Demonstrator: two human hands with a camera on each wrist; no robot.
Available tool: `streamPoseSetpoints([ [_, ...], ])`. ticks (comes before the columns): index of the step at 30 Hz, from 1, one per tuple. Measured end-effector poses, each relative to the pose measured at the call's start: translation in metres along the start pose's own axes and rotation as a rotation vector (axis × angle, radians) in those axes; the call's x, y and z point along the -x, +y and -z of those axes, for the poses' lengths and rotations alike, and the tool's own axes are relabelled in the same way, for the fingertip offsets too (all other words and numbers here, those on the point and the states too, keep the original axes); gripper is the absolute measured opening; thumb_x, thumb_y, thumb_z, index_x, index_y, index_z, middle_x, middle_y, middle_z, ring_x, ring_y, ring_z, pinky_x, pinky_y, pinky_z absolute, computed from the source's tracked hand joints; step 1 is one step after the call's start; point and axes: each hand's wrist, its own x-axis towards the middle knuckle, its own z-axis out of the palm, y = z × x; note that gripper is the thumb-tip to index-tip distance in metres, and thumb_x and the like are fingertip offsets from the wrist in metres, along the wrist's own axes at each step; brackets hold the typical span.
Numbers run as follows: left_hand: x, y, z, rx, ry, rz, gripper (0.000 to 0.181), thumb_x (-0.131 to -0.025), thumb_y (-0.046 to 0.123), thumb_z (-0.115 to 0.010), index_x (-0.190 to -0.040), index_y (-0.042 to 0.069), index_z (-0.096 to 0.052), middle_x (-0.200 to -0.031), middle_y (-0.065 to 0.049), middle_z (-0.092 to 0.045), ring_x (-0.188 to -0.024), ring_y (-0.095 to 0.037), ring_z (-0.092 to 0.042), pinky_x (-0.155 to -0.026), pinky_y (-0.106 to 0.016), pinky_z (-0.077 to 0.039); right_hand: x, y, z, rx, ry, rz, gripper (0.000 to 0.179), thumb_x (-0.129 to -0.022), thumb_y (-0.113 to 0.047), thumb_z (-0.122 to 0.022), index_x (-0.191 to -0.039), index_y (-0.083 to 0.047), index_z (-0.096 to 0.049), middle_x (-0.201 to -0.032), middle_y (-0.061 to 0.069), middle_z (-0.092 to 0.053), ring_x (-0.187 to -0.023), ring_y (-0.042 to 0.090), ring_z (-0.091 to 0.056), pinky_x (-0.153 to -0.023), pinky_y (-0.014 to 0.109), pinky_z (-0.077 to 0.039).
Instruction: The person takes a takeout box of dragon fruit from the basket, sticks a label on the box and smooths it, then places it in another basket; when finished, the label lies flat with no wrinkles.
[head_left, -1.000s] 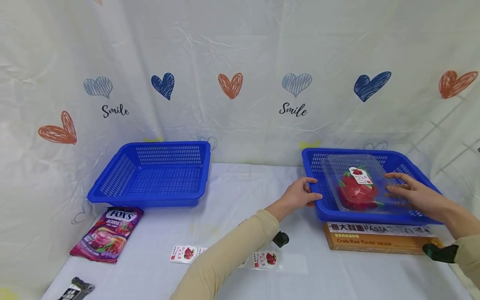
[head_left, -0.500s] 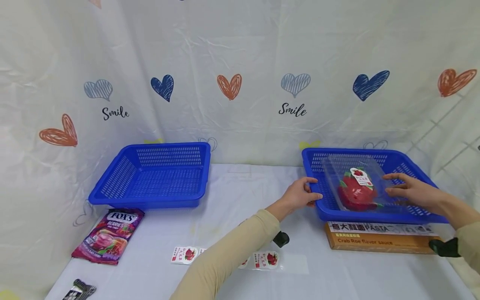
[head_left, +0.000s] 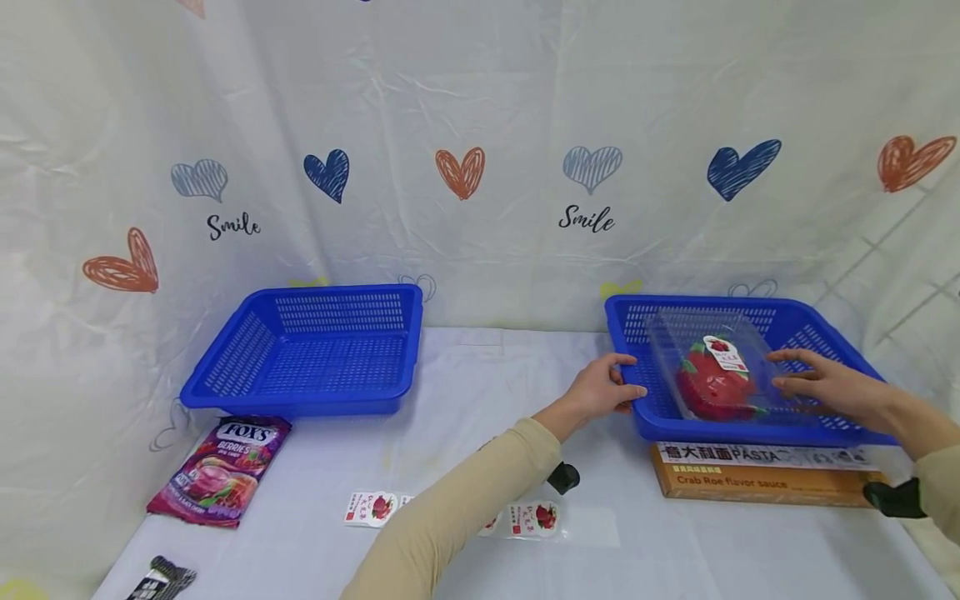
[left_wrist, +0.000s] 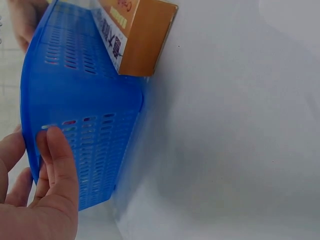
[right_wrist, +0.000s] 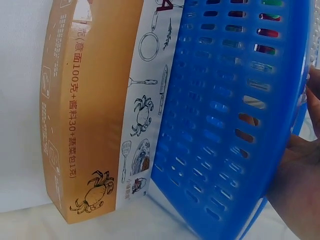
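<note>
In the head view my left hand [head_left: 600, 388] grips the left rim of the right-hand blue basket [head_left: 626, 333]; the left wrist view shows the fingertips against its slotted outer wall. A clear plastic box [head_left: 663, 333] lies in this basket. Inside the box is a red dragon fruit [head_left: 712, 387] with green tips, under a white label [head_left: 726, 353]. My right hand [head_left: 832, 387] reaches over the basket's right side, its loosely bent fingertips right at the box's right edge. The right wrist view has this hand [right_wrist: 305, 165] partly hidden behind the basket wall.
An orange and white pasta box [head_left: 757, 479] sits along the basket's front. A second blue basket [head_left: 322, 358] stands back left, with a purple FOX'S candy bag [head_left: 221, 471] before it. A black packet [head_left: 161, 579] and dragon-fruit stickers [head_left: 534, 518] lie nearer. My left sleeve [head_left: 465, 504] overlaps the stickers.
The dragon fruit box has shifted slightly and sits lower at its right side in the basket. My right fingers stay at its edge; the left hand keeps its hold on the rim.
</note>
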Motion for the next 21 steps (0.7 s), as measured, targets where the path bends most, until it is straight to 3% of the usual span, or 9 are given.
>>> streamPoseSetpoints([
  [8,-0.0001,-0.0003,-0.0007,-0.042,0.009,0.005,0.043,-0.088,0.009,-0.073,-0.129,0.014,-0.060,-0.077,-0.003,-0.048,-0.062,-0.014,-0.061,-0.068,-0.037,-0.059,0.0017,0.0021,0.0012,-0.008,-0.016,0.015,0.064,-0.105,-0.035,-0.043,-0.147,0.004,-0.013,-0.141,0.044,-0.018,-0.122,0.060,-0.039,-0.089,0.057,-0.049],
  [15,-0.0001,-0.0028,0.0004,-0.054,0.001,-0.020,0.043,-0.088,0.010,-0.073,-0.129,0.013,-0.060,-0.076,-0.002,-0.050,-0.061,-0.014,-0.061,-0.069,-0.038,-0.059,0.0014,0.0039,0.0007,-0.008,-0.026,0.012,0.063,-0.105,-0.034,-0.043,-0.147,0.002,-0.013,-0.142,0.043,-0.016,-0.118,0.057,-0.046,-0.088,0.057,-0.050],
  [21,0.0015,-0.0050,0.0031,-0.152,0.004,-0.069,0.043,-0.088,0.017,-0.074,-0.129,0.014,-0.059,-0.078,0.000,-0.052,-0.072,-0.021,-0.065,-0.057,-0.029,-0.054,0.0013,0.0046,0.0004,-0.012,-0.030,0.013,0.063,-0.105,-0.034,-0.043,-0.148,0.002,-0.012,-0.142,0.044,-0.015,-0.117,0.055,-0.048,-0.088,0.056,-0.050],
])
